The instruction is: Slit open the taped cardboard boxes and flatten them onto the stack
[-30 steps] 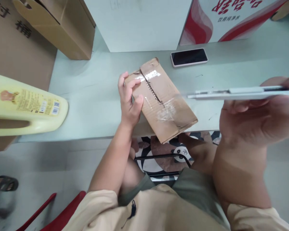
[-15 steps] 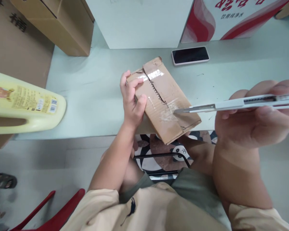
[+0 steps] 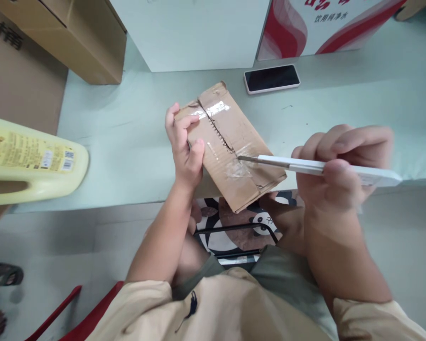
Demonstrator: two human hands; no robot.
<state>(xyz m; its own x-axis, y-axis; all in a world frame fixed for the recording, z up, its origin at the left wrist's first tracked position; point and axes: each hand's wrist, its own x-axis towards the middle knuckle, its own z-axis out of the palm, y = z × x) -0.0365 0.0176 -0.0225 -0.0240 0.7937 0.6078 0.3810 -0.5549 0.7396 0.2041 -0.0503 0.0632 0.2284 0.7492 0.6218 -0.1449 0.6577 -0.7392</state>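
Note:
A small cardboard box [image 3: 246, 135] lies at an angle at the table's front edge, one corner jutting past it. Clear tape crosses its top, and a ragged slit runs along the middle seam from the far end. My left hand [image 3: 187, 147] grips the box's left side, thumb and fingers on the top. In my right hand [image 3: 337, 166] is a white utility knife [image 3: 305, 166] with its blade out. The blade's tip meets the box top at the near end of the slit, by the wrinkled tape.
Behind the box are a phone [image 3: 271, 79], a white box [image 3: 195, 38] and a red-and-white carton [image 3: 312, 28]. A yellow jug [image 3: 39, 163] and a brown carton [image 3: 92, 42] stand left. Below are a red chair [image 3: 92, 312] and another person's sandaled foot [image 3: 5, 274].
The knife has turned in my right hand, and its tip has shifted from the wrinkled tape up to the slit's end. The whole view has slid slightly; my left hand keeps its grip.

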